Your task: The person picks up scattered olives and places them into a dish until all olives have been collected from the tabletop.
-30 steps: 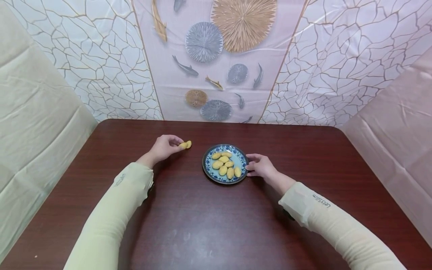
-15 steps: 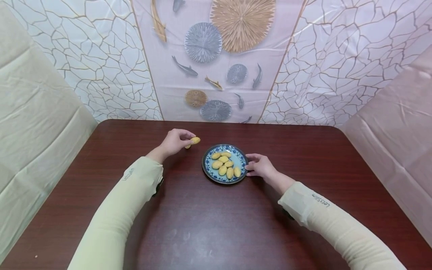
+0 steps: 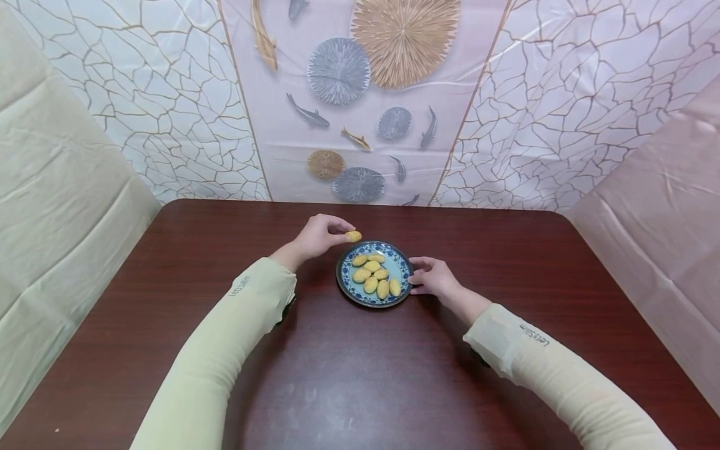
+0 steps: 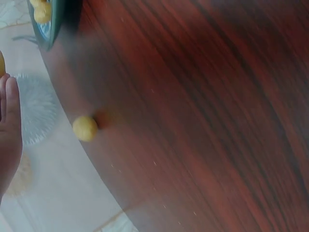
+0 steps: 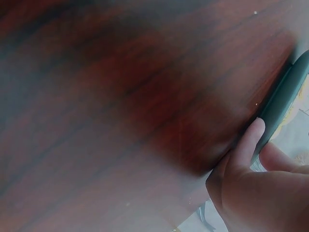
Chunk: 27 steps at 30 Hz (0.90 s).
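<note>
My left hand (image 3: 322, 236) pinches a small yellow oval piece (image 3: 354, 236) between thumb and fingertips, just above the far-left rim of a round plate (image 3: 405, 262). In the left wrist view only part of that hand (image 4: 8, 111) shows, at the left edge. The plate has a blue floral border and a dark outer rim, and several similar yellow pieces (image 3: 372, 267) lie in it. At the plate's right side my right hand (image 3: 437, 278) holds the rim, its thumb on the edge. The right wrist view shows fingers (image 5: 248, 145) against the plate's dark green outside (image 5: 285, 92).
One more yellow piece (image 4: 85, 128) lies on the table near its far edge in the left wrist view; in the head view my left hand hides it. The dark red-brown wooden table (image 3: 349, 369) meets a patterned backdrop (image 3: 360, 125) behind and pale cloth at both sides.
My left hand has picked up one yellow piece from beside another, lifted it and carried it right to the plate's edge. The right hand and the plate have stayed put.
</note>
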### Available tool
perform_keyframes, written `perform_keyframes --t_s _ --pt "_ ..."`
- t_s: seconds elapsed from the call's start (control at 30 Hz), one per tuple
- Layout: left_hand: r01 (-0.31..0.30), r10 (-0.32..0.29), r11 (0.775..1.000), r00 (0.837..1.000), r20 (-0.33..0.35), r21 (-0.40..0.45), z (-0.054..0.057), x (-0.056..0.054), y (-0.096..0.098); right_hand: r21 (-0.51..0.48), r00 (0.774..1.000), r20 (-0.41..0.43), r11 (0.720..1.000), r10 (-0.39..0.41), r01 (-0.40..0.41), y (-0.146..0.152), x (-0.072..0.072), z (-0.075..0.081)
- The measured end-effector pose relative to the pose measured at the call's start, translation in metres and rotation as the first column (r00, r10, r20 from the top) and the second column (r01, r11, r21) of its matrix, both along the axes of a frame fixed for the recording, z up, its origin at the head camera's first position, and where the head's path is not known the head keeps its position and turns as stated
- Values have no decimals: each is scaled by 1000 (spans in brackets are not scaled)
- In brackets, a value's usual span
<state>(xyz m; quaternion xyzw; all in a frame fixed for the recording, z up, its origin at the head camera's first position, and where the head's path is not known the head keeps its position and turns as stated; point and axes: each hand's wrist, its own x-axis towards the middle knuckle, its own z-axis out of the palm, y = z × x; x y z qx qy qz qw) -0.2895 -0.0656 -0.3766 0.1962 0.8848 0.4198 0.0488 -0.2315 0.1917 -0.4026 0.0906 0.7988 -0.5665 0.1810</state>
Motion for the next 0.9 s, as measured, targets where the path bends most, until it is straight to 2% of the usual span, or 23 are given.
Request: perform_keyframes --t_s 0.33,0.57,0.9 --pt "80 -80 996 996 28 -33 -3 1 24 0 1000 2 1000 3 -3 0 1 0" --pt "120 -118 992 990 76 -22 -5 6 42 -6 1000 0 1000 0 0 0 1 0" --pt "195 -191 976 980 50 -97 -14 9 61 4 1000 2 1000 5 -5 0 0 0"
